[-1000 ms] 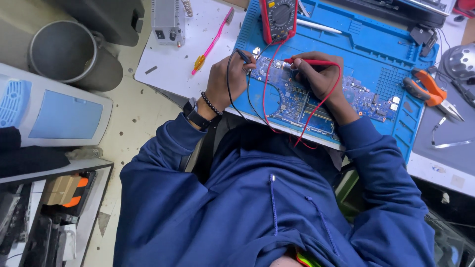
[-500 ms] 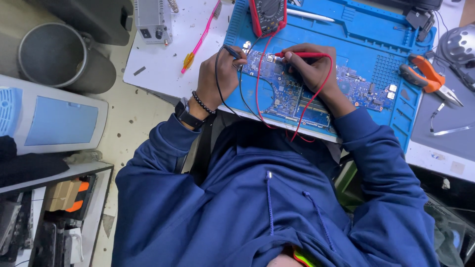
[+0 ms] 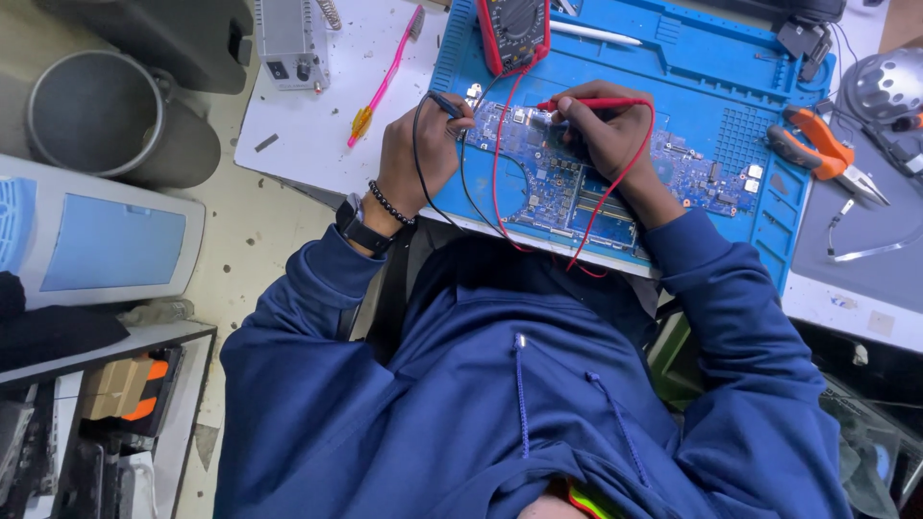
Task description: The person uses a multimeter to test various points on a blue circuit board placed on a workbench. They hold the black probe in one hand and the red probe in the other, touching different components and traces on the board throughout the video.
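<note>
Two probes down on one circuit board [image 3: 615, 178], a long blue board crowded with small chips and silver parts, lying on the blue work mat [image 3: 711, 77] near its front edge. Left of the mat: grey metal bin [image 3: 91, 111] on the floor, small grey box unit [image 3: 291, 40], pink toothbrush [image 3: 385, 75] on the white tabletop. Left hand [image 3: 418, 154] pinched around the black probe [image 3: 444, 102], tip at the board's left end. Multimeter [image 3: 514, 31] above, red and black leads trailing down. Right hand [image 3: 601, 135] closed on the red probe [image 3: 591, 103], over mid-board. Board's right half uncovered. Orange pliers [image 3: 817, 154] just past the mat's right edge.
</note>
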